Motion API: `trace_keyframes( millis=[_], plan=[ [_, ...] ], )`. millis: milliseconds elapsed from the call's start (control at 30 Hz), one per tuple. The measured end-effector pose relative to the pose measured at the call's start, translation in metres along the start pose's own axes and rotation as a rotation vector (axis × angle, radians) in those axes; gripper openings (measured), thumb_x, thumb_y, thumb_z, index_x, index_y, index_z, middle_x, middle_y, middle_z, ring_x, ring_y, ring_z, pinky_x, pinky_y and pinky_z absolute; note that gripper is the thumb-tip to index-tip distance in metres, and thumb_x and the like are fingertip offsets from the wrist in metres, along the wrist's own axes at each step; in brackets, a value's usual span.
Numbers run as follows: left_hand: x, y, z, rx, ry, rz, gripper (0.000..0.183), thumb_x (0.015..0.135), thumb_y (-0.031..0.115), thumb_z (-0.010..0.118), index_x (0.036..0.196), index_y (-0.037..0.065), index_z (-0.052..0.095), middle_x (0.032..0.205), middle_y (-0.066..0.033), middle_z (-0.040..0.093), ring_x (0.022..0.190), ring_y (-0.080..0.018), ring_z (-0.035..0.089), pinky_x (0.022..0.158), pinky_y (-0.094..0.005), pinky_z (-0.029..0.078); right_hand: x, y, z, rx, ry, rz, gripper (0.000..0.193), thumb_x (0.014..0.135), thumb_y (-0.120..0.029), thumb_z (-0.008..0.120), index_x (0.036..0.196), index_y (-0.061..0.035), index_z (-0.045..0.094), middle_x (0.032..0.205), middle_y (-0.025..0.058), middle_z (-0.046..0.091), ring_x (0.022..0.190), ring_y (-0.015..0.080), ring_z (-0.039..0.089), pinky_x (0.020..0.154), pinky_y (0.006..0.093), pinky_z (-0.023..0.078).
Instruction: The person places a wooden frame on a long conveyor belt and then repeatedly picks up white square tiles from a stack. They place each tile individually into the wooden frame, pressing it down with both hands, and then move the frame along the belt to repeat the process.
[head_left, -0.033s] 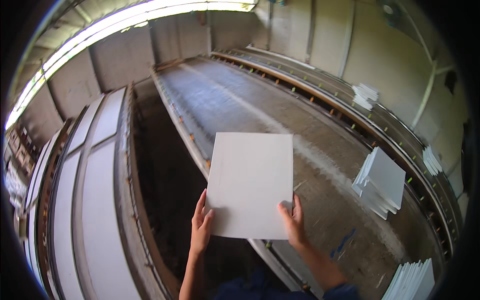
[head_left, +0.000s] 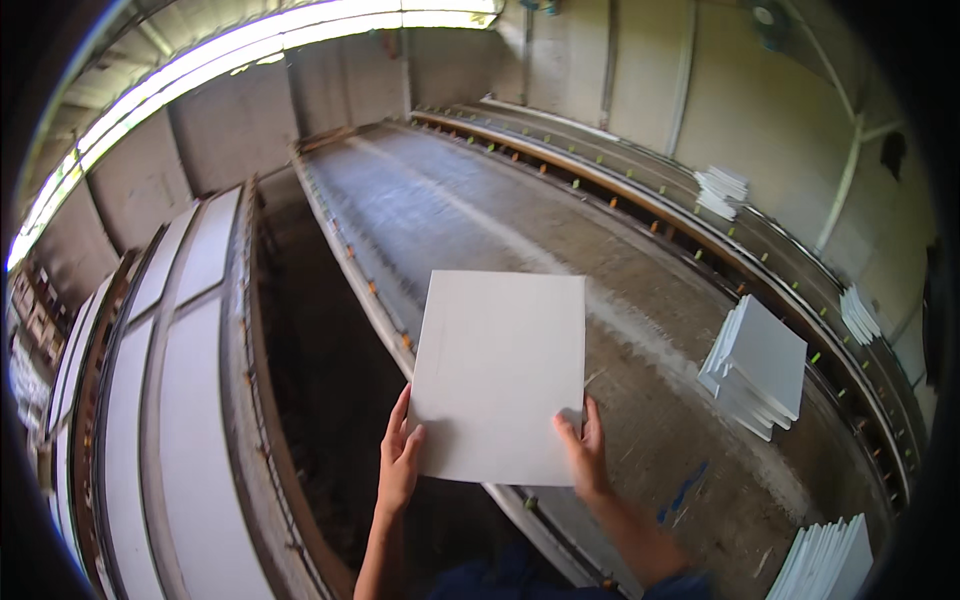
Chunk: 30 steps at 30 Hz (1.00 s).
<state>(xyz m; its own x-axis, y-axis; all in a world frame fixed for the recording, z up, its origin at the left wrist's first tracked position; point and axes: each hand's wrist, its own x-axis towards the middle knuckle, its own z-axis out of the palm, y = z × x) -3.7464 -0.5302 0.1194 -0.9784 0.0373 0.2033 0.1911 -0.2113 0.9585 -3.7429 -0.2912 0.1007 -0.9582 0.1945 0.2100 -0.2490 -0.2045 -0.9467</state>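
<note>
A flat white rectangular board [head_left: 500, 370] is held up before me, its broad face toward me. My left hand [head_left: 401, 455] grips its lower left edge, thumb on the face and fingers along the side. On the lower right edge, my right hand [head_left: 584, 447] grips in the same way, its thumb pressing the face. The backs of the fingers' grip lie hidden behind the board. Beyond it and to its right stretches a long grey-brown table [head_left: 500, 225] with a pale streak along its length.
Stacks of white boards stand on the table's right side: one stack [head_left: 757, 365] midway, another stack [head_left: 822, 562] nearer. Smaller white stacks [head_left: 720, 192] rest on a far rail. A dark gap [head_left: 310, 340] separates the table from another bench bearing large white panels [head_left: 205, 440] at left.
The surroundings have shifted slightly left in view. The board sits a little lower, still between both hands; the grip looks the same.
</note>
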Motion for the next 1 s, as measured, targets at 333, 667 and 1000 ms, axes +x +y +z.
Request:
trace_keyframes(
  millis=[333,667,1000],
  plan=[
    [0.207,-0.064,0.013,0.119,-0.463,-0.020,0.063,0.090,0.007,0.054,0.146,0.007,0.025,0.147,-0.0095,0.034,0.136,-0.0182,0.027,0.114,-0.0410,0.008,0.099,0.027,0.002,-0.076,0.405,-0.031,0.050,0.090,-0.015,0.054,0.133,0.0011,0.033,0.122,0.0136,0.049,0.108,0.0163,0.049,0.094,0.0317,0.039],
    [0.371,-0.077,-0.036,0.051,-0.677,-0.088,0.070,0.084,0.007,0.065,0.144,0.006,0.029,0.143,-0.0145,0.038,0.131,-0.0219,0.036,0.107,-0.0349,0.028,0.192,0.063,0.103,-0.203,0.704,-0.017,0.052,0.091,-0.012,0.056,0.135,0.0016,0.032,0.118,0.0107,0.051,0.104,0.0134,0.051,0.091,0.0287,0.041],
    [0.445,-0.099,-0.034,-0.007,-0.907,-0.273,0.070,0.088,0.010,0.062,0.146,0.009,0.023,0.134,-0.0167,0.045,0.117,-0.0199,0.049,0.096,-0.0334,0.041,0.227,0.083,0.114,-0.195,0.714,-0.053,0.076,0.081,-0.009,0.068,0.139,0.0003,0.019,0.127,0.0163,0.042,0.116,0.0208,0.047,0.097,0.0348,0.042]
  ],
)
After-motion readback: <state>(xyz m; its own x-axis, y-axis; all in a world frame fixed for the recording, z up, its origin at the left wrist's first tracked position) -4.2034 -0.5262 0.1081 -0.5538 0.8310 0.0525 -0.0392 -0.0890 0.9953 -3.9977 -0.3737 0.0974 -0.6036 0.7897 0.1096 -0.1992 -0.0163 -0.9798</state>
